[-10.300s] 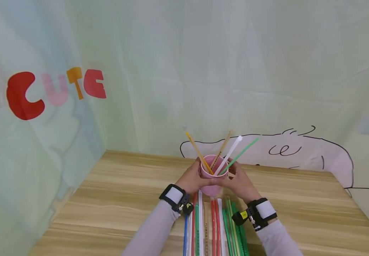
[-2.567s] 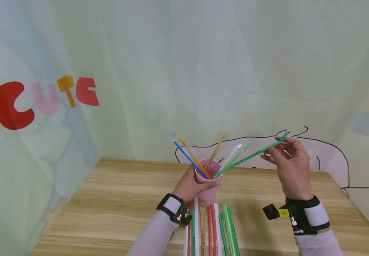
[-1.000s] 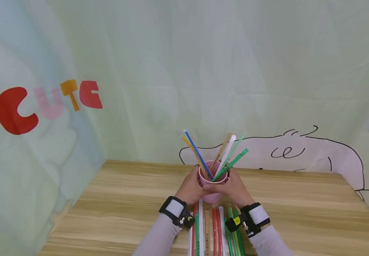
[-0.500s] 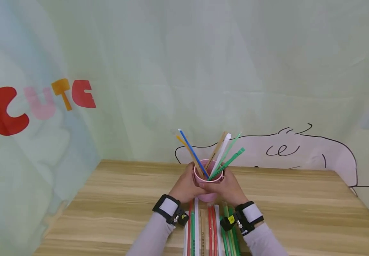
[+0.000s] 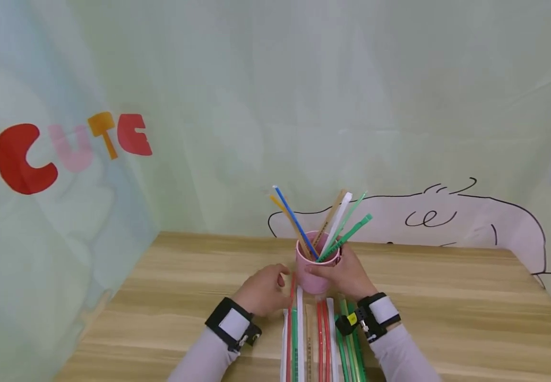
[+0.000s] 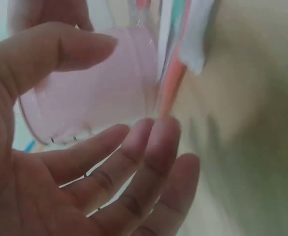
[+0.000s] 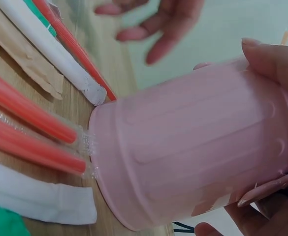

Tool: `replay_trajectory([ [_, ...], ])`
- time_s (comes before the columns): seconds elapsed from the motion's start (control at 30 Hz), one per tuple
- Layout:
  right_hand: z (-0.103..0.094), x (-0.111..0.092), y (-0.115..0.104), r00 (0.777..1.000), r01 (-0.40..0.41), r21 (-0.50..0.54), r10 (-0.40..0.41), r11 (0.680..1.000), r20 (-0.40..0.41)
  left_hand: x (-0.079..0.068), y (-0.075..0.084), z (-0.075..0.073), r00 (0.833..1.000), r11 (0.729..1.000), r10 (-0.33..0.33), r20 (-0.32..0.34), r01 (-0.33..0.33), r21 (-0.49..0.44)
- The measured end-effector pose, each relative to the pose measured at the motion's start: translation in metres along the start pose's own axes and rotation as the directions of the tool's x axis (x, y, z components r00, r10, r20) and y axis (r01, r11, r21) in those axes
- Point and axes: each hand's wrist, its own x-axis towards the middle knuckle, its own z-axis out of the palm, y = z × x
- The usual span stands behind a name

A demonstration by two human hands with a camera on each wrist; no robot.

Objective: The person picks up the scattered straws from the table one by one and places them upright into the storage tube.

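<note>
A small pink bucket point(image 5: 312, 284) stands upright on the wooden table, with several straws leaning out of it. Among them are a blue straw point(image 5: 285, 200), a white one point(image 5: 341, 212) and a green one point(image 5: 355, 229). My right hand point(image 5: 352, 273) grips the bucket from the right, thumb across its front. To the left of the bucket my left hand point(image 5: 262, 292) has its fingers spread and holds nothing. Its fingertips are close to a red straw point(image 5: 292, 289) on the table. The left wrist view shows a gap between those fingers and the bucket.
A row of wrapped straws lies in front of the bucket: white, red, brown and green, including a brown straw point(image 5: 309, 339) and a red straw point(image 5: 327, 339). Behind the table point(image 5: 184, 297) hangs a printed cloth point(image 5: 275, 116).
Half a second ago both hands held the bucket; my left hand has let go and moved left and toward me. Since the oldest frame, a blue and a green straw have gone into the bucket.
</note>
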Motion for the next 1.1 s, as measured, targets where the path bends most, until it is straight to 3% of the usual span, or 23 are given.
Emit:
replay_trajectory([
  [0.2, -0.009, 0.001, 0.000, 0.999, -0.033, -0.038, 0.032, 0.999, -0.017, -0.014, 0.009, 0.012, 0.998, 0.998, -0.013, 0.056, 0.010, 0.057],
  [0.47, -0.013, -0.001, 0.001, 0.998, -0.061, -0.038, 0.060, 0.997, -0.028, -0.019, 0.011, 0.027, 1.000, 0.990, 0.003, 0.017, -0.005, 0.144],
  [0.67, -0.010, -0.002, 0.000, 0.999, -0.049, -0.029, 0.049, 0.998, -0.025, -0.021, 0.011, 0.027, 0.999, 0.995, -0.046, -0.001, 0.046, 0.090],
  [0.77, -0.007, -0.003, -0.006, 0.999, -0.031, -0.016, 0.030, 0.999, -0.013, -0.022, 0.009, 0.018, 0.998, 0.997, -0.064, -0.025, 0.065, 0.040],
  [0.9, -0.004, -0.006, -0.021, 1.000, -0.009, 0.004, 0.009, 1.000, 0.012, -0.024, 0.014, -0.008, 0.994, 1.000, -0.014, -0.110, 0.015, 0.004],
  [1.1, 0.000, -0.008, -0.028, 1.000, -0.006, 0.008, 0.006, 1.000, 0.021, -0.031, 0.034, -0.061, 0.955, 0.996, 0.054, -0.291, -0.071, -0.045],
])
